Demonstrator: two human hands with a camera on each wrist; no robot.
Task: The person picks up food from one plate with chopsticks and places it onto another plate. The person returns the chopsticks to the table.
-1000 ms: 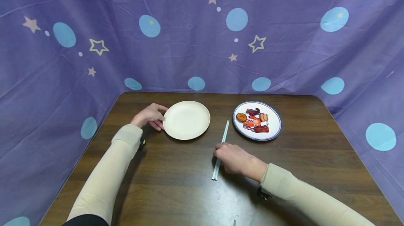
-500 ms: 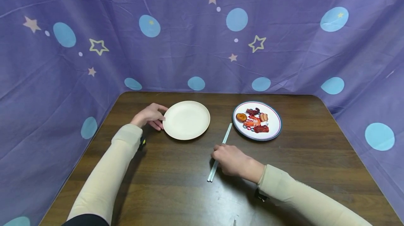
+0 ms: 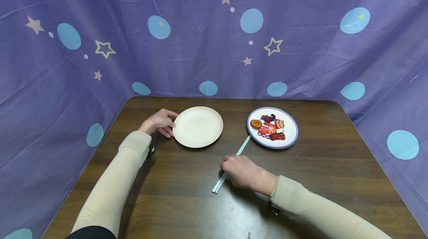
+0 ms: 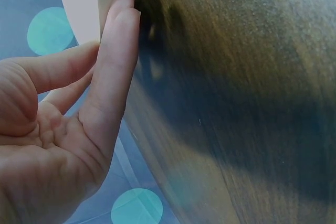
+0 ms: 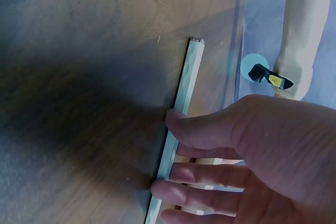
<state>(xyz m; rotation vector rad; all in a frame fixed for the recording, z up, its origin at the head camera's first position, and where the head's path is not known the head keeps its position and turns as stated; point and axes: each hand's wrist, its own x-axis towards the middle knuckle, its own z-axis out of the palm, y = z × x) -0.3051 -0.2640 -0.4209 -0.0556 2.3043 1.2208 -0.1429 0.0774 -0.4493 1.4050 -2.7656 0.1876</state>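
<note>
Since the earlier frame, the chopsticks (image 3: 220, 184) had swung round: near end toward the person's left, far end toward the patterned plate (image 3: 291, 131). The right hand (image 3: 245, 172) went slightly left with them. The left hand (image 3: 158, 122) and both plates showed no shift.

Right grip: nearly closed, thumb and fingers bent about the chopsticks around mid-length. I could not tell whether the sticks were lifted or lay on the table (image 3: 180, 198). They ran aslant, far end at the patterned plate's rim; touching or just short of it, unclear.

Left grip: narrow, thumb and fingers pinching the near-left edge of the cream plate (image 3: 198, 127).

Further out: food pieces (image 3: 267, 129) on the patterned plate, real or imitation not known; spotted curtain (image 3: 207, 49) behind.

Step in hand, my judgement: turning the chopsticks in the grip while steadying the cream plate. Next move probably called for settling both sticks evenly in the fingers, tips kept off the patterned plate's rim.
</note>
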